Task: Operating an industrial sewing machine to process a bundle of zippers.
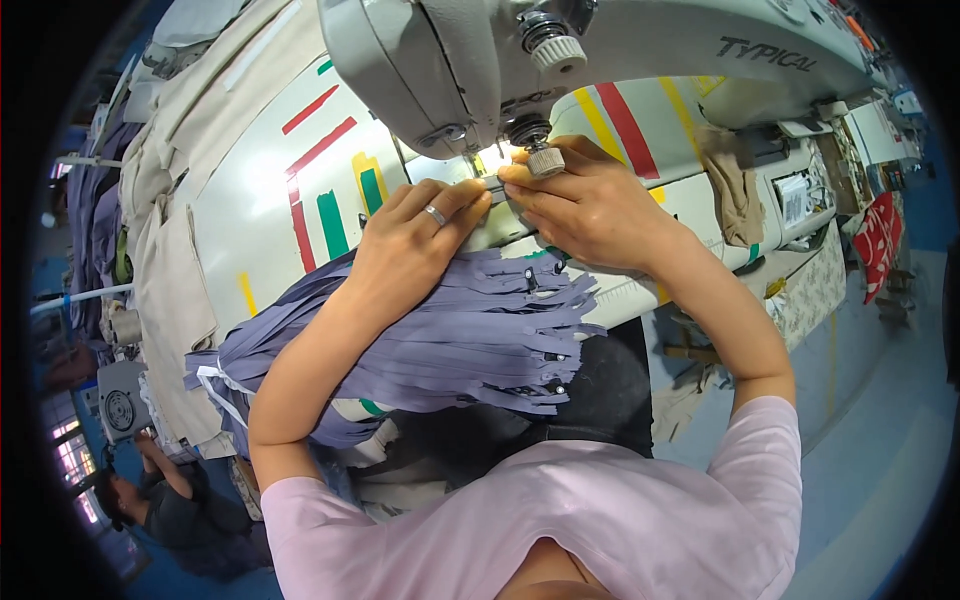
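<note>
A bundle of purple fabric strips point(470, 340) drapes off the counter point(260, 190) edge over the person's lap. Above it, the left hand point(415, 235) and right hand point(585, 205) meet under the sewing machine point(470, 60) head, each grip pinched together on 1 narrow strip end point(490, 190) beside the presser foot. The step in hand looks like positioning that end for stitching. The next move likely calls for steady, level feeding with fingertips clear of the needle. Beige cloth point(180, 130) lies beyond.
</note>
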The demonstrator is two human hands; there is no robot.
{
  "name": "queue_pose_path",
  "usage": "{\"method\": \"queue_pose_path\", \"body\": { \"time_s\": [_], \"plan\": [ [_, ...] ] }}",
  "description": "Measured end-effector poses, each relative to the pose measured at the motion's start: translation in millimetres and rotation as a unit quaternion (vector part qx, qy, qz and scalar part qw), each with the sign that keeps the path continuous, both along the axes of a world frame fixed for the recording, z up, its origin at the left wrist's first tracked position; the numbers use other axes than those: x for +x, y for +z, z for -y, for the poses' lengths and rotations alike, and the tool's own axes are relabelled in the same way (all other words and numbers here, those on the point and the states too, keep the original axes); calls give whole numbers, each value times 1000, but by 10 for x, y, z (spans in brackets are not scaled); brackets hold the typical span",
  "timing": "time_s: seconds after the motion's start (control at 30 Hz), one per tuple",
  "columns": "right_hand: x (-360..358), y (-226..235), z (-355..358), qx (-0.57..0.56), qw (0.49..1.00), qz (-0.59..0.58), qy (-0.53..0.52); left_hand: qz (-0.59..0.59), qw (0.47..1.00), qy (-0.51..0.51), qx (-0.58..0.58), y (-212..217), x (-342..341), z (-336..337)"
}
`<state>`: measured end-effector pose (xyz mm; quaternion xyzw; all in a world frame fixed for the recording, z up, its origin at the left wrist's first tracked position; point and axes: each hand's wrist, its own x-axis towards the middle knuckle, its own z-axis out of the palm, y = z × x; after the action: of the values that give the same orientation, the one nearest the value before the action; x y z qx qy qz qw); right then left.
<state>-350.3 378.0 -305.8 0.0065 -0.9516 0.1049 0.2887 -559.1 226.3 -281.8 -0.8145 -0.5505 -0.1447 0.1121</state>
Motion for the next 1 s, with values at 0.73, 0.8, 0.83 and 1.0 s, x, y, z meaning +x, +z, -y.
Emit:
{"method": "queue_pose_path", "body": {
  "time_s": [0.73,0.8,0.83,1.0],
  "plan": [
    [-84,21,38,-4,999,-9,-43,-23,1000,-15,1,30,-76,-13],
    [-91,21,26,8,999,-9,-44,-37,999,-13,-6,26,-90,-17],
    [-99,19,20,20,999,-9,-45,-38,999,-13,-7,16,-99,-7],
    [-154,56,-20,10,1000,3,-21,-32,999,-8,-4,10,-119,-15]
  ]
}}
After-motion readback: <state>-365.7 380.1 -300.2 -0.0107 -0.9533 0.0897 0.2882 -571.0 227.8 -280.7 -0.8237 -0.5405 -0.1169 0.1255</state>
